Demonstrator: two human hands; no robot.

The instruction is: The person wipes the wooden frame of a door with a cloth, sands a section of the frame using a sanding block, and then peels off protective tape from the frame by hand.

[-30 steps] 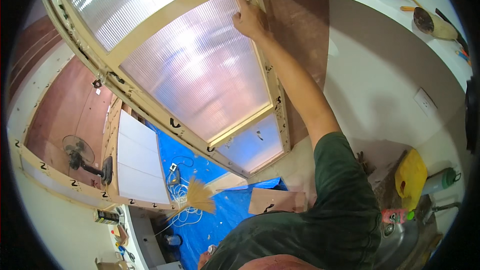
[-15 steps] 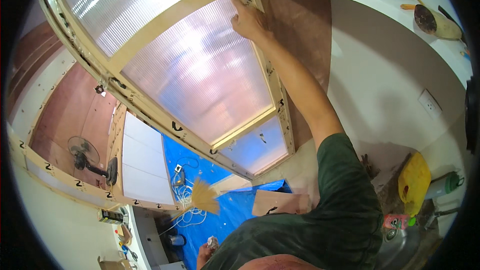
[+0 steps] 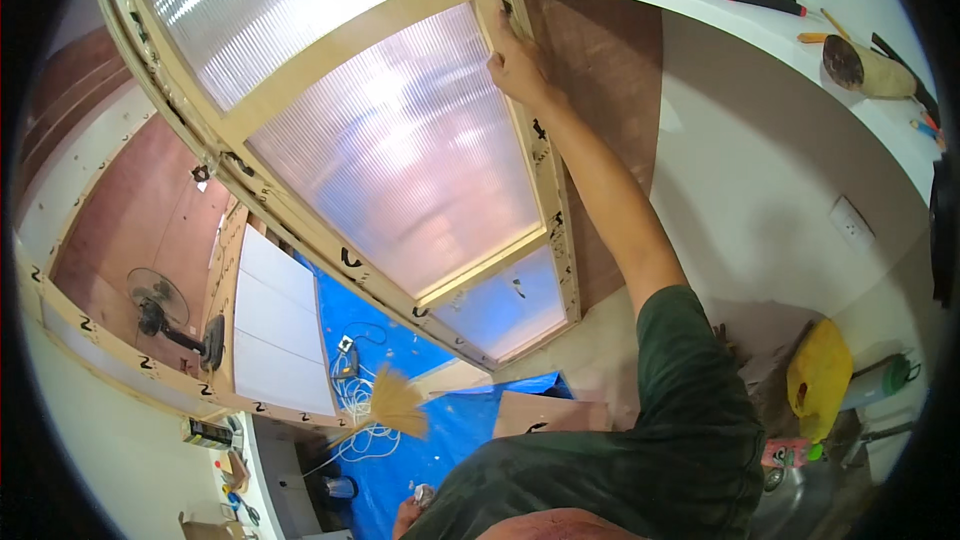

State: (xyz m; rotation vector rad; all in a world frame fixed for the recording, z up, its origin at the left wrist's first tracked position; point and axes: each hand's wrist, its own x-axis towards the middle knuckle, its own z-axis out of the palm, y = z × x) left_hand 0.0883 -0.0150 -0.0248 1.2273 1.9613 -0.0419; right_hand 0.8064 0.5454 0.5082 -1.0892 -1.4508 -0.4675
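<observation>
Right hand rests on the side of a framed panel, left hand has a small pale bundle

The right hand (image 3: 525,68) lies on the right upright of a wooden frame (image 3: 345,58). Its forefinger is almost straight and points up along the wood, while the thumb stands apart from it, toward the ribbed pane, with a small gap between the two. The other fingers are hidden, so I cannot tell whether they close around the outer edge. The left hand (image 3: 407,516) shows only partly at the lower edge of the view, near the body; its fingers seem to be bent around a small pale bundle (image 3: 424,494), but they are too small to read exactly.

The frame takes the upper middle of the view, in front of the person, and looks slanted. It is of light yellowish wood, with black marks and dark patches along its uprights. The middle pane (image 3: 400,155) is translucent, finely ribbed, and shines pinkish and white. The upper pane (image 3: 290,15) is ribbed too and brighter; the lower pane (image 3: 505,302) is bluish.

Below the frame, a straw broom (image 3: 398,405) and a white cable (image 3: 352,400) lie over a blue sheet (image 3: 450,445).
</observation>
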